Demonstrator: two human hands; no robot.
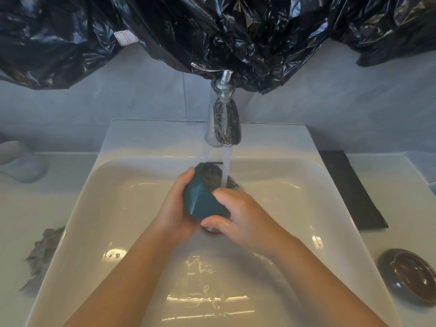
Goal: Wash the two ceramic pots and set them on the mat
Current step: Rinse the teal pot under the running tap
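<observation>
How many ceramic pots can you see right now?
2. The teal pot is held by the left hand and right hand under the tap, over the sink. The brown pot sits on the counter, in front of the mat. None seems hidden.

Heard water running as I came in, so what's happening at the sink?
A person holds a teal pot over the sink, under water running from the tap. The left hand holds its side and the right hand grips its near end. The pot is not yet on the black mat right of the sink. A dark dish sits on the counter nearer the person.
</observation>
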